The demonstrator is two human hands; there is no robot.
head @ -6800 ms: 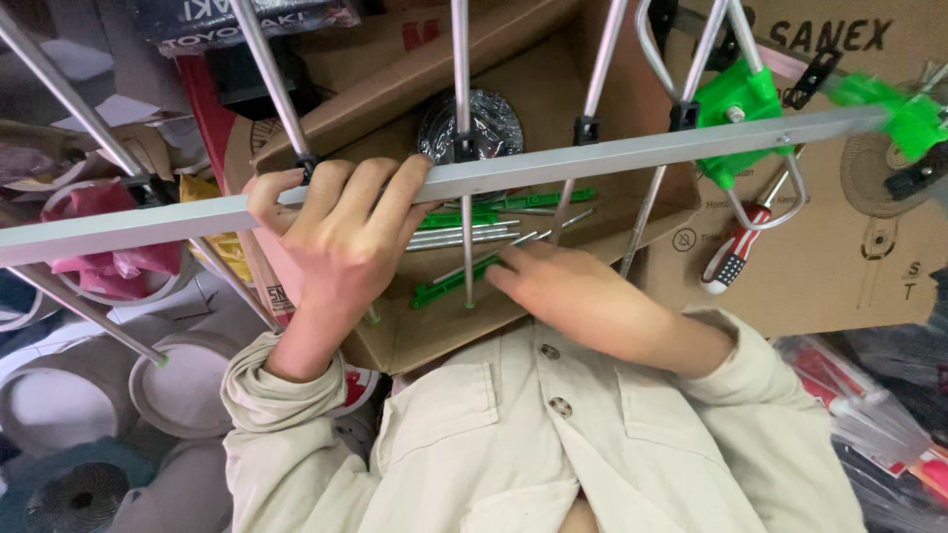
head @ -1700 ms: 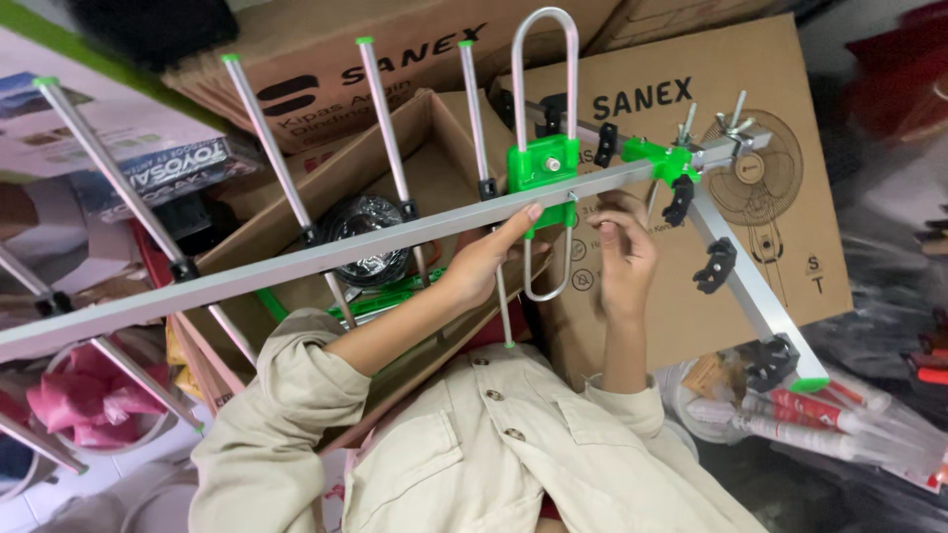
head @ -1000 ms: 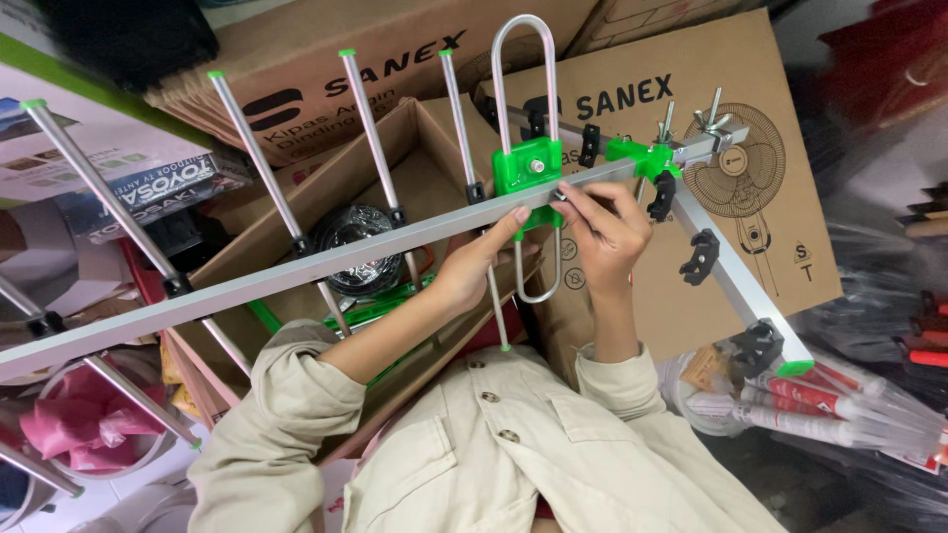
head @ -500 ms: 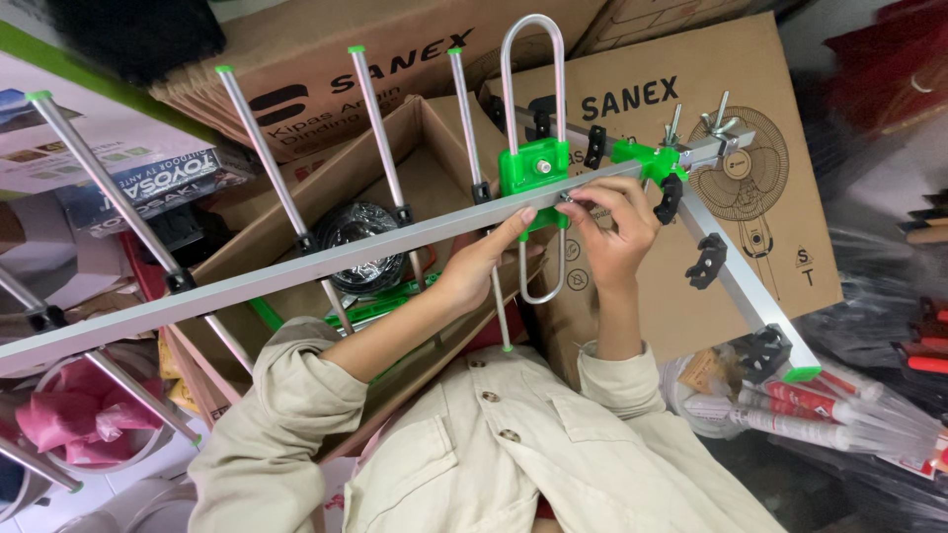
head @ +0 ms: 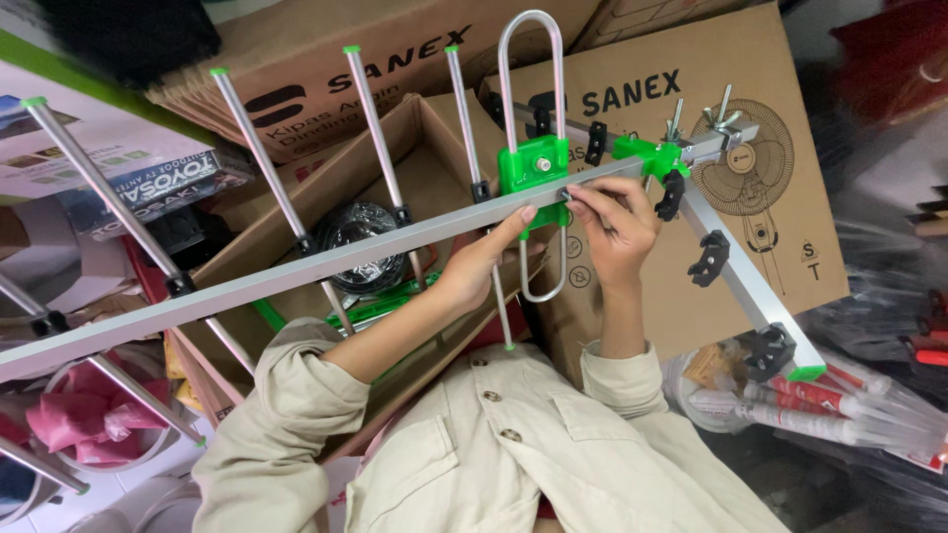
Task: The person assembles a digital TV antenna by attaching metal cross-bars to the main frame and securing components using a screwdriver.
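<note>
Antenna boom (head: 326, 265) is held slantwise across the view, above the lap; left hand (head: 489, 259) is closed on its underside beside the green bracket (head: 534, 170); right hand (head: 614, 219) is pinched narrow at the bracket's right edge — what the fingertips grip cannot be told. A silver loop (head: 530, 59) rises through the bracket; rods (head: 375, 128) with green tips cross the boom; behind, an open carton (head: 415, 158) holds a black coil (head: 360, 237); a printed fan box (head: 790, 148) stands just right — packed tubes (head: 839, 410) lie below it.
</note>
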